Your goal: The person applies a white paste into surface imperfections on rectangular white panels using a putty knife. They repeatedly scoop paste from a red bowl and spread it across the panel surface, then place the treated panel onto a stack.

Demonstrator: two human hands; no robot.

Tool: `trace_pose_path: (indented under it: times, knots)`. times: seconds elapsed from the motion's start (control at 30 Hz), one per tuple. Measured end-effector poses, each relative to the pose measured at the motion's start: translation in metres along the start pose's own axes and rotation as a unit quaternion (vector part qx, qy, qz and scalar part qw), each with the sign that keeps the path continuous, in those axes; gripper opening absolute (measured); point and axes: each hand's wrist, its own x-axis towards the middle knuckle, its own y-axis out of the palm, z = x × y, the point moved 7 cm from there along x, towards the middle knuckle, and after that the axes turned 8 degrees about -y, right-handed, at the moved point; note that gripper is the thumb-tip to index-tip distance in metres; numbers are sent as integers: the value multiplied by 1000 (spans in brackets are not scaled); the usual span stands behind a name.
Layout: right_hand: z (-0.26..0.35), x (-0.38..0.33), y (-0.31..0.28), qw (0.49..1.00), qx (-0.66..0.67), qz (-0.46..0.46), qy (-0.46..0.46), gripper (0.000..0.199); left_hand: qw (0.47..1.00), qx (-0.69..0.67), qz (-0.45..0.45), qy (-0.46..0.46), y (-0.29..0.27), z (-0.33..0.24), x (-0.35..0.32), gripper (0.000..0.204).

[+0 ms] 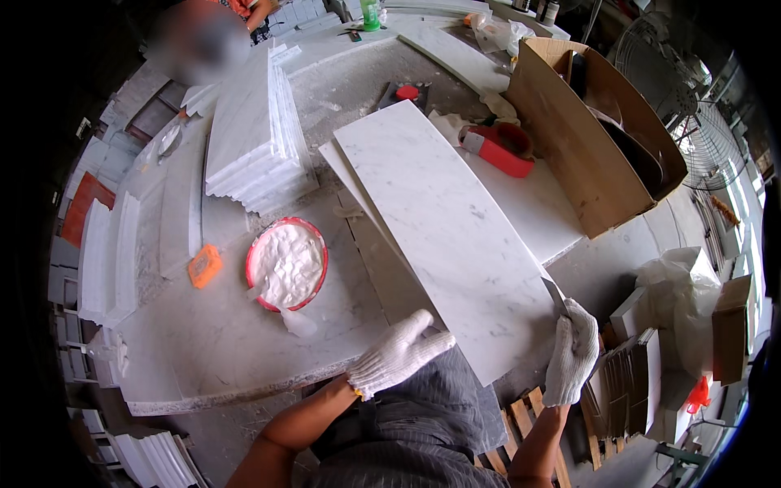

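A long white marble slab (pixel 443 228) with grey veins lies at a slant in front of me, with another pale slab (pixel 346 169) showing under its left edge. My left hand (pixel 400 356), in a white knit glove, is at the slab's near left edge, thumb and fingers stretched apart and holding nothing. At the near right edge, my gloved right hand (pixel 572 354) is closed round a thin grey scraper blade (pixel 555 294), which touches or nearly touches the slab's edge. Its handle is hidden in the glove. A red-rimmed bowl (pixel 325 259) of white paste stands to the left.
Stacked white slabs (pixel 252 130) rise behind the bowl, and an orange block (pixel 205 266) sits left of it. A red tape roll (pixel 508 150) and a cardboard box (pixel 582 130) stand to the right. Wire fans (pixel 712 142) stand beyond. Another person (pixel 259 12) is at the far left.
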Motion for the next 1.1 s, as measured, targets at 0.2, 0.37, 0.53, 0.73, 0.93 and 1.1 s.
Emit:
trace_pose_path:
  times: [0.2,0.37,0.53,0.73,0.93,1.1]
  knots:
    - [12,4,-3,997,-4,23,69,10,974,-202,-4,-105,14,-12,-3,33]
    - [26,-28,9,994,2,103,23,5,922,-354,-86,-129,9,16,-2,23]
    - [31,-36,14,987,64,127,70,5,910,-372,-140,-121,0,28,-3,23]
    - [38,-40,13,983,120,99,93,6,904,-397,-152,-51,3,17,-2,22]
    - [45,-41,4,984,112,115,76,10,932,-329,-152,-16,-12,-8,-12,22]
    - [63,-53,-2,977,195,62,52,25,945,-297,-137,6,-24,-9,-33,22]
